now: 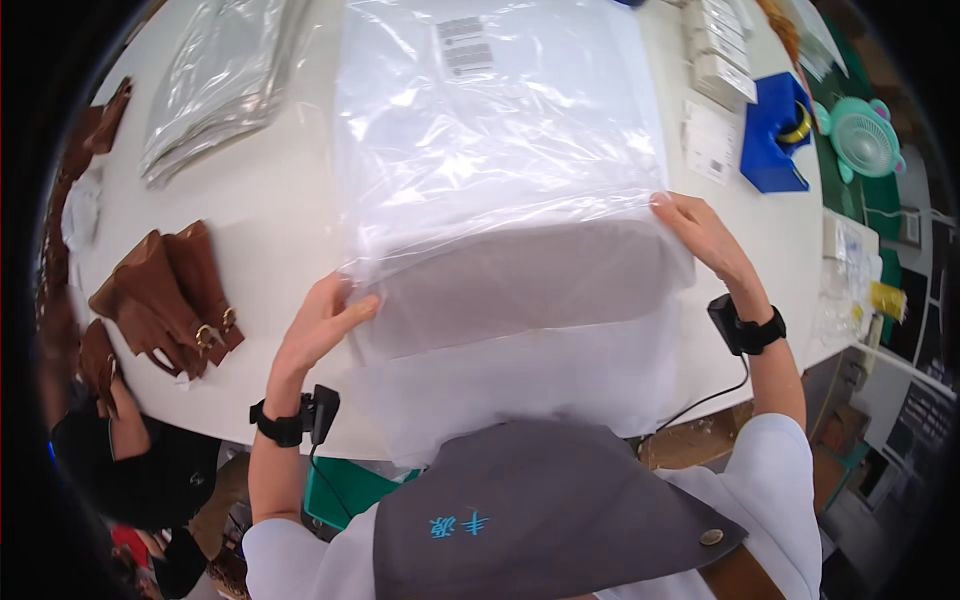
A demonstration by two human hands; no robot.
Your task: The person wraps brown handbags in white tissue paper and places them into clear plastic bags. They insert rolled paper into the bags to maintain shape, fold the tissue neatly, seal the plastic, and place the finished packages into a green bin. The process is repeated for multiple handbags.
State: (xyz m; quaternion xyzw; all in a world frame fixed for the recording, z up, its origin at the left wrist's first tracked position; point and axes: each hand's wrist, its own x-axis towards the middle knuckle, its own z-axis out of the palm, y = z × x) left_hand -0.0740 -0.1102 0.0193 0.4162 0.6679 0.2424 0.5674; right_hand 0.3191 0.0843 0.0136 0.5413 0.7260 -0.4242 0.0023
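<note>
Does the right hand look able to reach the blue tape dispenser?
Probably yes: bare tabletop separates the right hand from the tape dispenser, though the hand would first release the clear bag.

A workshop (tape dispenser, plastic bags).

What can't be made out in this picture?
In the head view:
Clear plastic bag: far end cut off by the upper edge.
Printed patch: lettering too small to read.
Layers pinched by left hand and right hand: obscured by folded film.
Co-worker: partly lost in the dark rim.
</note>
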